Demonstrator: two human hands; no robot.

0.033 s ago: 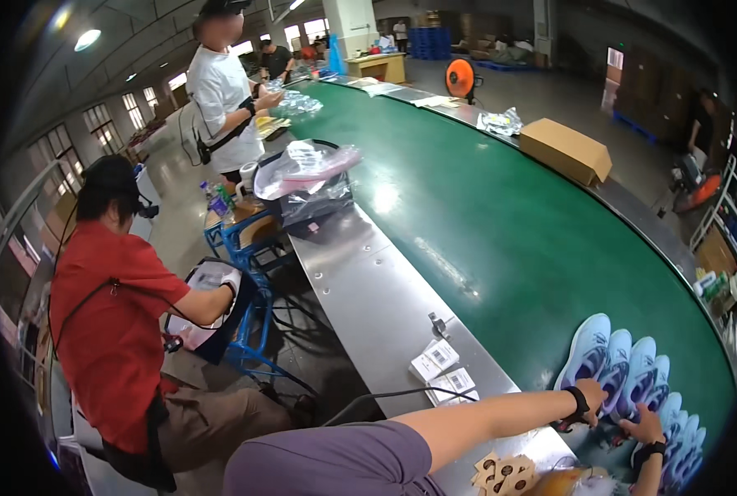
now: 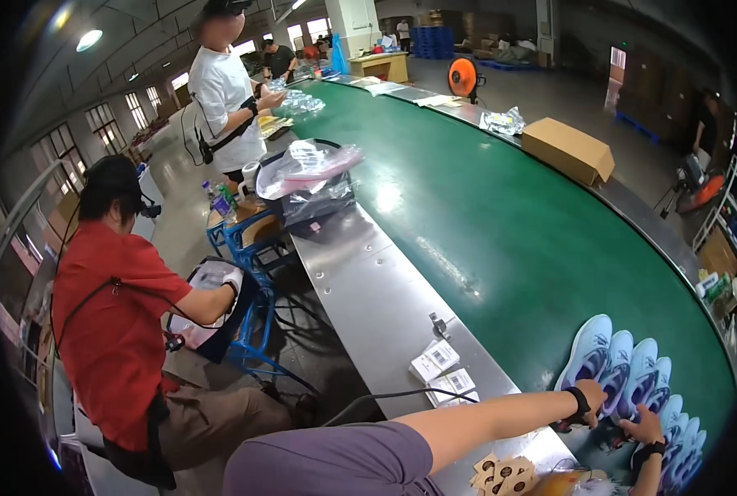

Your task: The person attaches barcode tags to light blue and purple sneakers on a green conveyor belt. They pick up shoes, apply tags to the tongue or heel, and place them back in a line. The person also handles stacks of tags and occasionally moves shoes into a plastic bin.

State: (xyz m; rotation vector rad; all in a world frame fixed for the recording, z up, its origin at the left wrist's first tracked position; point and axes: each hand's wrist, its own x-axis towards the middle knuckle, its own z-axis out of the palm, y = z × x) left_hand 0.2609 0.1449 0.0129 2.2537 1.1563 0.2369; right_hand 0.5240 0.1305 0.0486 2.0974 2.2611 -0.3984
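A row of light-blue sneakers (image 2: 592, 343) with purple linings stands side by side on the green conveyor belt, heels toward me. My left hand (image 2: 589, 400), with a black band on its wrist, has its fingers curled at the heels of the nearest left sneakers; the fingertips are partly hidden. Close by on the right, my right hand (image 2: 646, 426) reaches up from the lower edge. Its thumb and forefinger are spread apart at the heel of another sneaker (image 2: 638, 380). More sneakers (image 2: 687, 446) continue behind it toward the lower right.
White label stacks (image 2: 443, 372) lie on the metal ledge (image 2: 368, 289), near brown tags (image 2: 505, 475) and a cable. A person in red (image 2: 120, 306) sits at the left; another in white (image 2: 220, 99) stands farther off. Across the belt are a cardboard box (image 2: 567, 151) and orange fan (image 2: 463, 78).
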